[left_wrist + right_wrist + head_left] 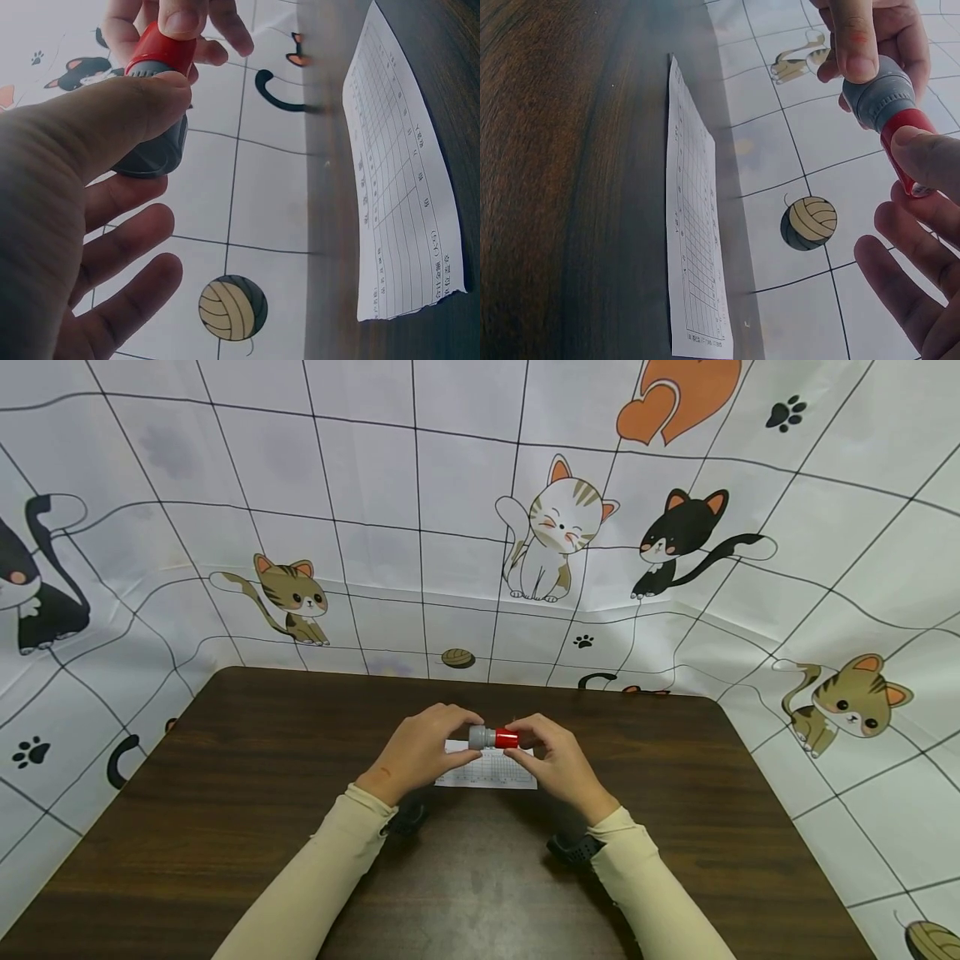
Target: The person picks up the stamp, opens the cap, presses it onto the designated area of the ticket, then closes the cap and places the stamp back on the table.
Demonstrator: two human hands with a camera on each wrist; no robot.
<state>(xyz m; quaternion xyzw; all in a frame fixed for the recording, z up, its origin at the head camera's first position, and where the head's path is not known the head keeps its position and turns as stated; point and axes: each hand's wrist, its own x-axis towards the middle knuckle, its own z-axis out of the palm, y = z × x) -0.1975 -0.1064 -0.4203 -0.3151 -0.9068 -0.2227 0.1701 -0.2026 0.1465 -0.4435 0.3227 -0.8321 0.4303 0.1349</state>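
Note:
Both hands hold a red-and-grey stamp level above the table. The left hand grips its wider grey end between thumb and fingers. From the other side, the right hand pinches the red end. A ridged grey collar shows between the two parts in the wrist views. In the left wrist view, the left hand's other fingers spread below the stamp. Beneath the hands lies a white paper form printed with a grid; its edge lifts slightly in the left wrist view.
The dark wooden table has rounded far corners. Behind and beside it hangs a white sheet with black grid lines and cartoon cats. A dark strap sits on the right wrist, and another on the left.

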